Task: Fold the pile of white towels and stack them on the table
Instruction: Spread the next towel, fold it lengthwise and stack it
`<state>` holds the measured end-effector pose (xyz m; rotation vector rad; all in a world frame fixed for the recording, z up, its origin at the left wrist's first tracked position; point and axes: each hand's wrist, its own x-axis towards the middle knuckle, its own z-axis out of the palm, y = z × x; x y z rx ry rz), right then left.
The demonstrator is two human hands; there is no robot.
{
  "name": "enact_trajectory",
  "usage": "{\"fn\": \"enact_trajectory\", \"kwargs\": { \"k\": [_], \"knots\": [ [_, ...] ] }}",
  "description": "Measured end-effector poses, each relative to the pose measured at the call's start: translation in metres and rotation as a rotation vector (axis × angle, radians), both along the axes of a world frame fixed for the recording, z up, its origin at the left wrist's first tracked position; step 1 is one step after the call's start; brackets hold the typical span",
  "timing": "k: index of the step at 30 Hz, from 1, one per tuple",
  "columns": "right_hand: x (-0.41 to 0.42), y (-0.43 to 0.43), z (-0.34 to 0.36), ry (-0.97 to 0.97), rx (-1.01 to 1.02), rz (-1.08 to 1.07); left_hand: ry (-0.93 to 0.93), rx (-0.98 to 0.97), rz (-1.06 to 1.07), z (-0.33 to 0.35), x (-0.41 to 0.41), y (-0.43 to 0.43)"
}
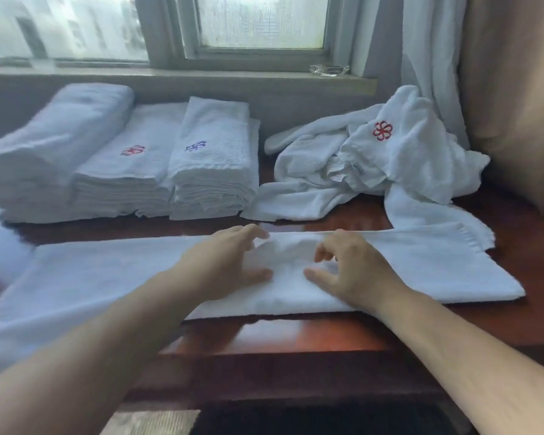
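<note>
A long white towel (421, 271), folded lengthwise into a strip, lies across the dark red table (296, 337) in front of me. My left hand (230, 262) and my right hand (352, 271) rest on its middle, close together, with fingers loosely bent and thumbs flat on the cloth. The cloth between them is wrinkled. Three stacks of folded white towels stand at the back left: a plain one (54, 146), one with a red flower emblem (129, 164) and one with a purple emblem (211, 161). A crumpled pile of unfolded white towels (383, 158) lies at the back right.
A window sill (201, 78) runs behind the table, with a clear glass ashtray (328, 70) on it. White and beige curtains (484, 73) hang at the right. The strip's left end hangs past the table edge. The table's front edge is near my forearms.
</note>
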<state>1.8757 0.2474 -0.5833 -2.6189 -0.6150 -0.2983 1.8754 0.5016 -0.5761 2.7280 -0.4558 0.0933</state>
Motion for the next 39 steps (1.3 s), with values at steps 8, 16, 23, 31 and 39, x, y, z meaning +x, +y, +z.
{"fn": "enact_trajectory", "kwargs": {
  "k": [8, 16, 23, 31, 39],
  "knots": [
    [-0.032, 0.127, -0.001, -0.042, -0.044, 0.404, 0.012, -0.029, 0.219, 0.003, -0.100, 0.145],
    [-0.059, 0.205, 0.004, -0.403, -0.157, 0.630, 0.037, -0.207, 0.428, -0.007, -0.124, 0.203],
    [-0.049, 0.230, 0.006, -0.564, -0.205, 0.704, 0.065, -0.685, 0.360, -0.015, -0.124, 0.229],
    [-0.012, 0.265, 0.009, 0.046, -0.034, 0.338, 0.041, -0.609, 0.249, -0.013, -0.126, 0.243],
    [0.019, 0.290, 0.009, 0.153, -0.021, 0.296, 0.177, -0.470, 0.198, -0.012, -0.129, 0.259]
  ]
}}
